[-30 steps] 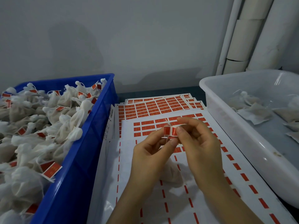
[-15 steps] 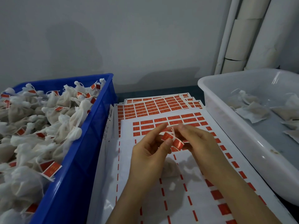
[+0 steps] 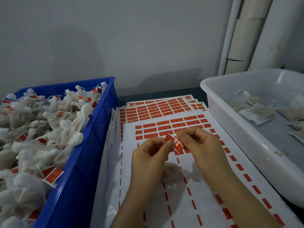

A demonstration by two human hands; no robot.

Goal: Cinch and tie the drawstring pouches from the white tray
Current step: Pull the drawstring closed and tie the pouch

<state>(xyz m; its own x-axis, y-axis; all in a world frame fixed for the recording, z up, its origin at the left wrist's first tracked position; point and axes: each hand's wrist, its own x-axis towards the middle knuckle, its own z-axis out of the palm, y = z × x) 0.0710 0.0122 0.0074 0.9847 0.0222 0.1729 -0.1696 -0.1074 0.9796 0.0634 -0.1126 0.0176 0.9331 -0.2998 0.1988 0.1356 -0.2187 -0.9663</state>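
Over the sticker sheets, my left hand and my right hand meet at a small red label sticker. Each hand pinches one end of it, and the sticker is folding in the middle. A white drawstring pouch lies on the sheet just under my hands, partly hidden by them. The white tray at the right holds several flat, untied pouches.
A blue crate at the left is heaped with tied pouches bearing red labels. Sheets of red stickers cover the table between crate and tray. A grey wall and white pipes stand behind.
My hands have dropped slightly toward me. The red sticker has gone from held flat between my fingers to bent in the middle.
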